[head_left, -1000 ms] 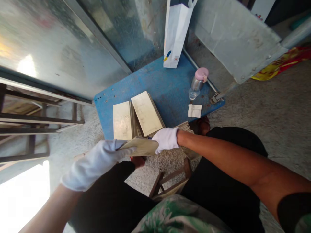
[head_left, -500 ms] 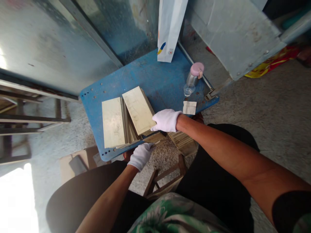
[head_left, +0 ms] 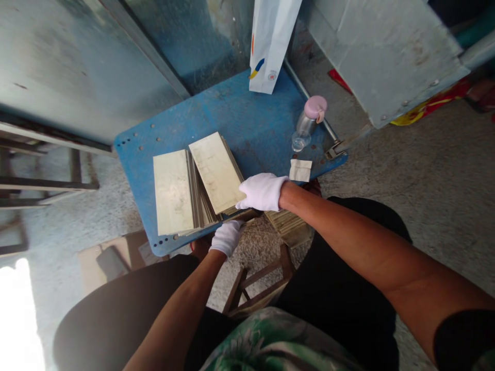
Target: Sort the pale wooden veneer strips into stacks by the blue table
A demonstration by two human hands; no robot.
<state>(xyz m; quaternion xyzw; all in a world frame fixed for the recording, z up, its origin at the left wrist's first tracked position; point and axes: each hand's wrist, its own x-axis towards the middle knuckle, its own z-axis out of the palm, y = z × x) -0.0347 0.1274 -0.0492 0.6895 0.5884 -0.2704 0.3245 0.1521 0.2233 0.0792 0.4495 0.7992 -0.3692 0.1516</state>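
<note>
Two leaning stacks of thin, pale rectangular boards, the left stack (head_left: 174,190) and the right stack (head_left: 216,172), lie on a blue table (head_left: 170,123). My right hand (head_left: 263,191), in a white glove, is closed at the lower right corner of the right stack, thumb and fingertips on the top board's edge. Just below the table's front edge, my left hand (head_left: 227,237), also gloved in white, is closed on one end of a thin brown board (head_left: 249,214). Its fingers are partly hidden. Another stack of boards (head_left: 288,226) sits lower, beneath my right wrist.
A white paper bag (head_left: 266,56) stands at the table's back. Towards the right are a pink-lidded bottle (head_left: 309,116), a small clear cup (head_left: 299,141) and a folded paper (head_left: 300,170). A wooden stool (head_left: 263,273) is between my legs; a cardboard box (head_left: 91,263) lies on the floor.
My left hand has moved up and slightly right, closer to the table edge, and the thin brown board has tilted with it. My right hand stays at the stack's corner.
</note>
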